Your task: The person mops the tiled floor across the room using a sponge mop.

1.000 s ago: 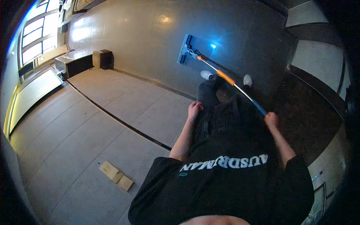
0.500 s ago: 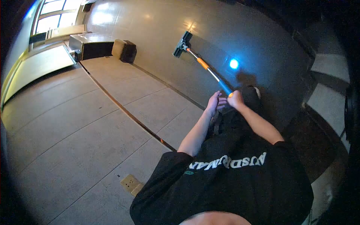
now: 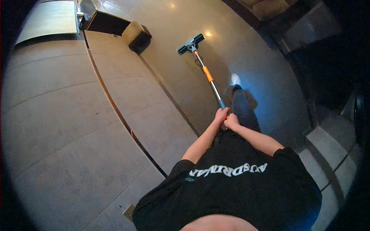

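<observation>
Head view: left hand (image 3: 221, 114) and right hand (image 3: 232, 122) both clasp the mop (image 3: 208, 74) near its end, mop head (image 3: 190, 44) at eleven o'clock from them.

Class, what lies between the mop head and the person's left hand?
The head view shows the pole, with its orange grip, running between the mop head and left hand.
</observation>
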`<state>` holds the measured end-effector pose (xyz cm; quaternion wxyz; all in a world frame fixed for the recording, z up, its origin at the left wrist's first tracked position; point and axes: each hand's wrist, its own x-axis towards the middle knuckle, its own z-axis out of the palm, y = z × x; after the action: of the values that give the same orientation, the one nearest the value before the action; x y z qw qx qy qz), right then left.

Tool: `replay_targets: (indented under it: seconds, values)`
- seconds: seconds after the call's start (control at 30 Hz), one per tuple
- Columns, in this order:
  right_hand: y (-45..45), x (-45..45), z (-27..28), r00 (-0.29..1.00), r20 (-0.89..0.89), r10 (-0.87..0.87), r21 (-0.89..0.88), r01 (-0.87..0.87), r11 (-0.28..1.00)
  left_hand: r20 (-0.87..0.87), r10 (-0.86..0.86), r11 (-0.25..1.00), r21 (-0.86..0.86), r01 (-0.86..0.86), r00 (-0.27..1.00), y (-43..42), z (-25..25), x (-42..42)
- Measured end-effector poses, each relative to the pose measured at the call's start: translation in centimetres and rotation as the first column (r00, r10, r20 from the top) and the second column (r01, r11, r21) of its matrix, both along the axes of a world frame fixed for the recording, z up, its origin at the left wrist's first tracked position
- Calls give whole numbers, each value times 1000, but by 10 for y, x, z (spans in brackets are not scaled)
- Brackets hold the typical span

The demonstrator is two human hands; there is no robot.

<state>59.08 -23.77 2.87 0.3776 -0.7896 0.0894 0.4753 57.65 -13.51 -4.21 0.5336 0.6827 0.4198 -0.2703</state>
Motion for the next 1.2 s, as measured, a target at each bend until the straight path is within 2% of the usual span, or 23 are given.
replay_targets:
  seconds: [0.03,0.13,0.2,0.27,0.3,0.4,0.43,0.47,0.53,0.57,0.6,0.7,0.77,0.8,0.83,0.9,0.93,1.03,1.07,1.1,1.2]
  values:
    - [8,20,-5,1000,20,-18,-13,19,1000,-27,26,998,-57,-28,999,8,-1,23]
    - [39,99,-7,1000,19,25,52,-26,998,42,317,903,-319,-288,947,33,6,106]
    - [71,106,-4,997,70,-28,-5,28,1000,-93,449,791,-421,-444,888,65,19,130]
    - [105,129,-1,994,111,13,0,-13,1000,-292,543,637,-467,-613,787,102,41,164]
    - [124,139,0,997,73,37,-19,-36,999,-314,539,654,-430,-623,782,119,45,180]
    - [162,163,13,997,28,69,6,-70,998,-262,451,804,-295,-516,853,152,48,207]
    - [169,181,35,998,-57,36,60,-32,998,-189,428,842,-271,-466,884,159,51,212]
    - [179,187,31,996,-77,54,59,-50,997,-161,393,887,-192,-420,905,167,54,219]
    - [203,212,49,989,-119,91,57,-85,995,-164,304,942,-96,-322,938,186,59,239]
    - [210,228,57,995,-100,-2,22,4,1000,-138,285,951,-81,-298,949,196,58,259]
    - [220,232,10,998,58,-9,78,5,997,-112,265,960,-65,-273,958,205,63,287]
    - [249,292,25,978,-204,-32,169,68,983,-101,256,966,-5,-258,961,237,62,334]
    - [284,329,22,973,-228,35,110,-10,994,-105,296,955,7,-297,949,269,60,364]
    - [305,347,30,968,-242,68,80,-50,996,-102,226,973,74,-219,969,289,54,378]
    - [322,349,40,999,-48,7,52,-4,999,-133,208,977,70,-201,969,305,58,381]
    - [345,366,41,987,-159,-10,46,17,999,-168,208,978,63,-200,964,326,67,399]
    - [354,382,42,957,-286,-36,34,48,998,-173,225,974,62,-218,959,333,73,414]
    - [382,437,48,947,-314,65,39,-56,998,-142,258,966,28,-257,956,364,66,456]
    - [394,451,51,952,-301,50,21,-46,999,-124,267,963,12,-268,956,376,58,469]
    - [406,464,54,957,-288,36,4,-36,999,-137,245,969,31,-243,960,390,90,488]
    - [450,516,82,959,-284,9,-40,-21,999,-67,263,964,-5,-264,962,430,107,536]
